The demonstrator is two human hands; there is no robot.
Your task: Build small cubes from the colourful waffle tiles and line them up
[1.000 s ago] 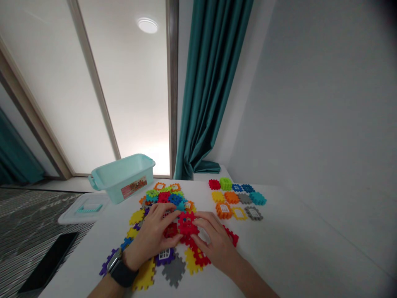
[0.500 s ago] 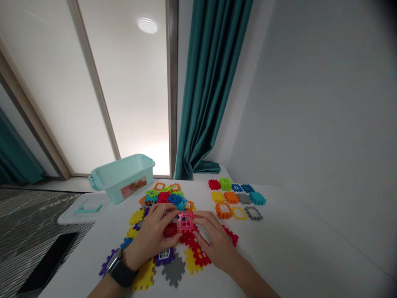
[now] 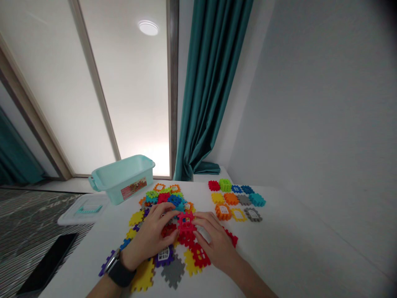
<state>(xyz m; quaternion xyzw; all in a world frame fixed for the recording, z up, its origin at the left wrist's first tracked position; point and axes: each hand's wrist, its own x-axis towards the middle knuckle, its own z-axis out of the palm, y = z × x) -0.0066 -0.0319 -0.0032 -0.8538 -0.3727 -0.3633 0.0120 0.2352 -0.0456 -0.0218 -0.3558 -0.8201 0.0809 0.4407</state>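
A red interlocking tile (image 3: 186, 222) with square window openings stands between my two hands, above the pile. My left hand (image 3: 155, 231) has its fingers and thumb closed on the tile's left edge. From the right, my right hand (image 3: 215, 240) grips the opposite edge with bent fingers. Beneath and around the hands lie loose tiles, among them a red tile (image 3: 200, 254), a purple window tile (image 3: 164, 255), a grey tile (image 3: 173, 271) and a yellow tile (image 3: 143, 276). My left palm covers some of the pile.
Sorted stacks, such as an orange stack (image 3: 223, 211) and a lime stack (image 3: 225, 185), stand in rows at the right. A mint bin (image 3: 130, 176) is at back left, with a clear lid (image 3: 88, 209) before it. A black phone-like slab (image 3: 48, 263) lies lower left.
The piece between my hands showed a pinkish window face; now it looks red with square openings, at nearly the same spot. Both hands have barely moved.
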